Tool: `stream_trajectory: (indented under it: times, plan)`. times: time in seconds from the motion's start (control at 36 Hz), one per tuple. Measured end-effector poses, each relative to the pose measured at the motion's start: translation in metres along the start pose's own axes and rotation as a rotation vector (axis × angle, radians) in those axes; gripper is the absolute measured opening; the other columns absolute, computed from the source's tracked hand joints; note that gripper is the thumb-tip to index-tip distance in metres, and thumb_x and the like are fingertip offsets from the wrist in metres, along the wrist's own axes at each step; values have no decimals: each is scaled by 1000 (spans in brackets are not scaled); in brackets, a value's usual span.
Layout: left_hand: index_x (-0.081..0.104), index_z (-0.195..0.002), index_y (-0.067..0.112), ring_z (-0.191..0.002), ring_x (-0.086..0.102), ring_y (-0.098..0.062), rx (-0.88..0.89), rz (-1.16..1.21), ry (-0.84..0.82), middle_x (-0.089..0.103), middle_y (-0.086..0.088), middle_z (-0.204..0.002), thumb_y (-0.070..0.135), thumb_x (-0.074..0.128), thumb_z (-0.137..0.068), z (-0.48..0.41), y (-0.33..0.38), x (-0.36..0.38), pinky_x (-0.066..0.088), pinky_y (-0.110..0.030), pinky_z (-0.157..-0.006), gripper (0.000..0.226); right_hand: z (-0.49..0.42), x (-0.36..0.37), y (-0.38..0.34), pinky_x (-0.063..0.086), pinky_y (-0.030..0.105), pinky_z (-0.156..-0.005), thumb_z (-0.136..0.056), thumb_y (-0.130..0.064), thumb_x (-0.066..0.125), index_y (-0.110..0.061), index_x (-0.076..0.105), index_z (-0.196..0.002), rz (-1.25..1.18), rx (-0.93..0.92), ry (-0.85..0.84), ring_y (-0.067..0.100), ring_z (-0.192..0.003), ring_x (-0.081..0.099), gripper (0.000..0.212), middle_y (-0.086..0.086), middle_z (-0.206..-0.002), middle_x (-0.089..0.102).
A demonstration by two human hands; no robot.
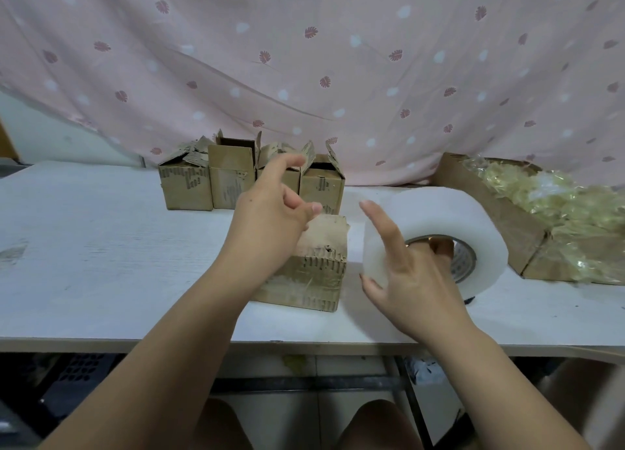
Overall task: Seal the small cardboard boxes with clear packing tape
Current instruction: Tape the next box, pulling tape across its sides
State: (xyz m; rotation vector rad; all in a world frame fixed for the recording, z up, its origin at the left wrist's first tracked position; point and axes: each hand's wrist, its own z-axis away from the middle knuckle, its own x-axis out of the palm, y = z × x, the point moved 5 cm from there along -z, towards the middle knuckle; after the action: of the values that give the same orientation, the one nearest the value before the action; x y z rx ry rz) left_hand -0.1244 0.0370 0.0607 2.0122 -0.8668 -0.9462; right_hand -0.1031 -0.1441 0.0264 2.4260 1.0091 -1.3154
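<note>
A small worn cardboard box (pixel 321 267) stands on the white table (pixel 101 263), its top flaps down. My left hand (pixel 270 219) hovers over the box's left side with fingers loosely spread, and I see nothing in it. Just right of the box stands a big roll of clear packing tape (pixel 439 213) on its edge. My right hand (pixel 409 273) grips the roll, with some fingers curled into its core, the index finger stretched up along the near face and the thumb at the lower rim. No loose tape end is visible.
Several small boxes (pixel 189 186) with open, torn flaps stand in a row at the back of the table. At the right, a larger cardboard tray (pixel 500 213) holds crumpled yellowish plastic scraps. A pink patterned curtain hangs behind. The table's front edge is near my body.
</note>
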Motion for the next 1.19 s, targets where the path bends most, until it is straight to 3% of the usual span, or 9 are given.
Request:
stream_trajectory:
  times: [0.17, 0.22, 0.33, 0.5, 0.67, 0.81, 1.0, 1.11, 1.19]
  plan:
    - [49, -106, 45, -61, 59, 4, 36, -33, 11, 62, 15, -66, 20, 66, -91, 8, 18, 0, 46, -18, -60, 34, -6, -4, 12, 43, 50, -74, -69, -10, 79, -47, -10, -140, 68, 17, 57, 29, -54, 41, 120, 2, -55, 41]
    - [49, -95, 47, -62, 59, 2, 82, -12, 60, 60, 16, -61, 17, 65, -91, 11, 27, -7, 42, -10, -55, 33, -10, 0, 21, 39, 47, -76, -74, -5, 72, -51, -9, -137, 90, 16, -2, 27, -59, 37, 113, 2, -60, 36]
    - [52, -89, 42, -62, 63, -2, 99, 39, 72, 58, 14, -57, 16, 65, -91, 22, 34, -11, 42, -9, -55, 29, -14, 4, 30, 35, 42, -70, -66, 9, 70, -37, 18, -138, 94, -20, 43, 25, -61, 32, 100, 5, -68, 34]
    - [53, -90, 30, -58, 65, -6, -84, 329, 139, 52, 11, -52, 11, 64, -91, 43, 13, 6, 56, -52, -80, 21, -29, 5, 34, 46, 50, -66, -52, 15, 71, -24, 30, -138, 144, -133, 173, 23, -59, 29, 103, 6, -66, 30]
    - [54, -95, 25, -64, 67, -9, -177, 623, 346, 59, 6, -58, 10, 62, -92, 72, -3, 31, 56, -35, -76, 17, -54, 11, 35, 51, 56, -78, -46, 17, 78, -15, 33, -138, 121, -292, 170, 26, -67, 40, 107, 10, -69, 45]
    - [52, -99, 22, -68, 68, -8, -285, 834, 516, 65, 3, -64, 10, 61, -92, 93, -9, 54, 55, -30, -77, 17, -76, 33, 30, 39, 49, -102, -66, 23, 58, -31, 23, -143, 31, -319, 11, 39, -88, 58, 100, 19, -99, 62]
    - [52, -102, 24, -78, 71, -11, -309, 889, 637, 69, 4, -71, 7, 64, -90, 94, -20, 54, 56, -24, -74, 25, -91, 44, 20, 25, 26, -70, -61, 28, 61, -10, 47, -142, -2, -372, 52, 39, -67, 56, 90, 18, -77, 59]
    - [49, -102, 27, -77, 69, -10, -228, 766, 638, 69, 3, -68, 7, 63, -91, 85, -25, 45, 52, -33, -85, 27, -92, 47, 24, 31, 30, -72, -75, 16, 57, -36, 28, -149, -42, -343, 31, 37, -75, 51, 95, 13, -87, 62]
    - [49, -102, 31, -78, 70, -13, -209, 765, 642, 69, 0, -70, 7, 64, -90, 82, -30, 38, 57, -27, -77, 30, -85, 46, 21, 32, 32, -51, -67, 11, 70, -30, 26, -141, -121, -314, 24, 24, -56, 40, 96, -5, -72, 41]
